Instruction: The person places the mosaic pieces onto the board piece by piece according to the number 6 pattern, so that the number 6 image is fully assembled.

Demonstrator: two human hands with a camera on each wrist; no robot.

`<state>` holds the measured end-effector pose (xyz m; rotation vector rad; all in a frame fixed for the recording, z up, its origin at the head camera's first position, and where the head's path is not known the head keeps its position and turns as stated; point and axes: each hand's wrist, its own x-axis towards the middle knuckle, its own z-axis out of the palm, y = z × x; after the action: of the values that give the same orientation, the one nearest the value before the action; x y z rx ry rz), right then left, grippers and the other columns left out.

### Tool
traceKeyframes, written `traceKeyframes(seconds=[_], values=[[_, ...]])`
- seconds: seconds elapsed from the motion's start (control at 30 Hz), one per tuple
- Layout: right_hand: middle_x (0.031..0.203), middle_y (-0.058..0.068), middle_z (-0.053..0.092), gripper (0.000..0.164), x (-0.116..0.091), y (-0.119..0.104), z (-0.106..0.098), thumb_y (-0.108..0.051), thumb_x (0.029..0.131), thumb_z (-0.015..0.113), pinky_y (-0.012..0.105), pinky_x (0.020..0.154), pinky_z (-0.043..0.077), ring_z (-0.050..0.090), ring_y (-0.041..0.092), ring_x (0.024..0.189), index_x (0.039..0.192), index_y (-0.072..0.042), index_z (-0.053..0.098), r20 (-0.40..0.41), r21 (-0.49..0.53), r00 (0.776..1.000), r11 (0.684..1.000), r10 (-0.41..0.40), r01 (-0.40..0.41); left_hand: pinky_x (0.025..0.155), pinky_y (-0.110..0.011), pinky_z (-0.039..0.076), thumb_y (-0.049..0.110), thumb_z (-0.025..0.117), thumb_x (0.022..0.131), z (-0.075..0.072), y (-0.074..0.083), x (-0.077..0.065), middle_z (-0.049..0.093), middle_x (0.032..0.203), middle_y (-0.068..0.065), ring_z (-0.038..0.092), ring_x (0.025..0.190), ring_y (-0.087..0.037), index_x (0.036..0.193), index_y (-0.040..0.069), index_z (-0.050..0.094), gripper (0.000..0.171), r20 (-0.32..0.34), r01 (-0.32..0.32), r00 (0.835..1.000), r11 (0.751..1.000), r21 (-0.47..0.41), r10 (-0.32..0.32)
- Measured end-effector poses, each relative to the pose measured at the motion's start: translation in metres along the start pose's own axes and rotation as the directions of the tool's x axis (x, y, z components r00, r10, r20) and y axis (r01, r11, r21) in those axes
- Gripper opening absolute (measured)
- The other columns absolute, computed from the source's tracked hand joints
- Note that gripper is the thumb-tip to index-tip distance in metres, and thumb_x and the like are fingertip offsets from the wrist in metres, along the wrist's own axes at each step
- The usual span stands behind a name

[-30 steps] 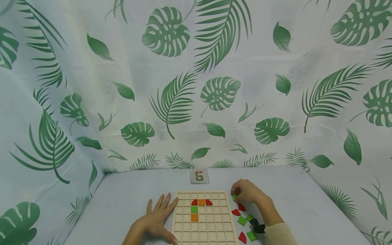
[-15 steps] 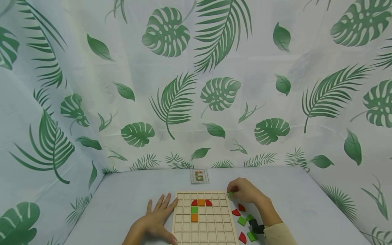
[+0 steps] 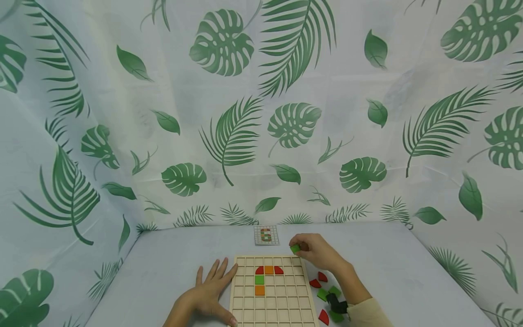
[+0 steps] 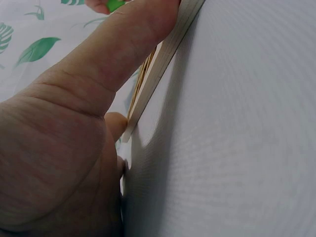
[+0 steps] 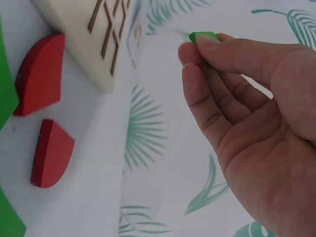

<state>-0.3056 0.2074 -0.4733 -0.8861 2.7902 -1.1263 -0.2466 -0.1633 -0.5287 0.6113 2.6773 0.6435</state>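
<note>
My right hand point(image 3: 316, 250) pinches a green square tile point(image 3: 295, 248) between thumb and fingers, above the far right corner of the wooden grid board point(image 3: 286, 302). The same green tile point(image 5: 203, 36) shows at the fingertips in the right wrist view. On the board sit two red quarter-round tiles, an orange tile point(image 3: 268, 270) between them, then a green tile point(image 3: 259, 279) and another orange tile point(image 3: 259, 290) below the left one. My left hand point(image 3: 210, 290) is spread along the board's left edge, thumb and index finger touching it.
A small card point(image 3: 266, 235) with a coloured grid figure lies behind the board. Right of the board are loose red quarter-round tiles point(image 3: 314, 283) and green squares point(image 3: 322, 294), partly hidden by the black wrist camera point(image 3: 336, 304). A leaf-patterned cloth point(image 3: 261, 113) hangs behind.
My right hand has moved left and away from me with the green tile, from beside the board to over its far right corner. The left hand stays put.
</note>
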Motion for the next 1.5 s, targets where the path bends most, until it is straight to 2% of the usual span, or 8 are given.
traceKeyframes(seconds=[0.13,0.43,0.6,0.67,0.8,1.1,1.3,1.5], values=[[0.104,0.005,0.075,0.029,0.001,-0.008,0.002,0.006,0.091,0.074,0.023,0.075,0.058,0.065,0.008,0.084,0.115,-0.01,0.074,-0.002,-0.003,1.0,1.0,-0.02,0.02,0.113,-0.082,-0.014,0.075,0.09,0.056,-0.001,0.002,0.0,0.002,0.176,-0.016,-0.005,0.161,-0.046,0.168,0.026,0.019,0.141,0.0,0.008,1.0,1.0,0.002,-0.008],[0.096,-0.005,0.073,0.026,0.003,-0.02,0.008,-0.006,0.091,0.08,0.024,0.074,0.058,0.066,0.004,0.082,0.114,-0.015,0.073,0.009,0.022,1.0,0.999,-0.028,0.027,0.114,-0.082,-0.013,0.076,0.089,0.056,-0.002,0.003,0.0,0.003,0.176,-0.017,-0.004,0.161,-0.046,0.168,0.025,0.019,0.141,0.0,0.008,1.0,1.0,0.012,-0.008],[0.098,-0.005,0.074,0.023,0.004,-0.022,0.014,-0.013,0.091,0.081,0.023,0.071,0.057,0.065,0.004,0.082,0.113,-0.014,0.075,0.029,0.027,0.995,0.995,-0.098,0.097,0.114,-0.082,-0.013,0.075,0.089,0.057,-0.002,0.002,0.0,0.003,0.176,-0.017,-0.004,0.161,-0.046,0.168,0.025,0.019,0.14,0.001,0.006,1.0,1.0,0.003,-0.006],[0.099,-0.004,0.075,0.023,0.005,-0.023,0.017,-0.016,0.091,0.081,0.023,0.07,0.057,0.065,0.005,0.081,0.113,-0.01,0.077,0.043,0.034,0.991,0.991,-0.13,0.129,0.114,-0.082,-0.013,0.076,0.089,0.057,-0.002,0.001,0.0,0.003,0.176,-0.017,-0.004,0.161,-0.046,0.168,0.025,0.019,0.14,0.001,0.005,1.0,1.0,0.002,-0.005],[0.101,-0.002,0.077,0.025,0.005,-0.026,0.022,-0.02,0.093,0.08,0.023,0.07,0.057,0.064,0.003,0.081,0.114,-0.006,0.079,0.072,0.048,0.986,0.988,-0.15,0.146,0.114,-0.082,-0.013,0.076,0.088,0.057,-0.001,0.0,0.0,0.003,0.176,-0.017,-0.004,0.161,-0.046,0.168,0.025,0.019,0.14,0.002,0.006,1.0,1.0,0.003,-0.006],[0.104,0.0,0.079,0.016,0.006,-0.029,0.028,-0.017,0.096,0.076,0.024,0.076,0.059,0.07,0.004,0.092,0.11,-0.014,0.083,0.109,0.076,0.978,0.983,-0.175,0.167,0.113,-0.082,-0.014,0.076,0.088,0.058,-0.001,0.0,0.001,0.002,0.176,-0.017,-0.005,0.161,-0.047,0.168,0.025,0.019,0.14,0.003,0.002,1.0,1.0,0.0,-0.002],[0.104,0.001,0.08,0.014,0.008,-0.03,0.032,-0.015,0.095,0.077,0.024,0.077,0.061,0.071,0.003,0.092,0.106,-0.008,0.083,0.144,0.133,0.969,0.975,-0.199,0.181,0.114,-0.082,-0.013,0.075,0.088,0.058,-0.002,0.001,-0.001,0.002,0.176,-0.017,-0.004,0.161,-0.046,0.168,0.025,0.018,0.14,0.0,0.002,1.0,1.0,0.002,-0.002],[0.103,0.004,0.081,0.015,0.009,-0.031,0.04,-0.007,0.09,0.081,0.022,0.074,0.062,0.074,0.002,0.086,0.105,-0.004,0.083,0.171,0.187,0.962,0.966,-0.213,0.18,0.114,-0.082,-0.013,0.076,0.088,0.058,-0.002,0.001,0.0,0.003,0.176,-0.017,-0.004,0.161,-0.046,0.168,0.025,0.018,0.14,-0.003,0.002,1.0,1.0,0.011,-0.002]])
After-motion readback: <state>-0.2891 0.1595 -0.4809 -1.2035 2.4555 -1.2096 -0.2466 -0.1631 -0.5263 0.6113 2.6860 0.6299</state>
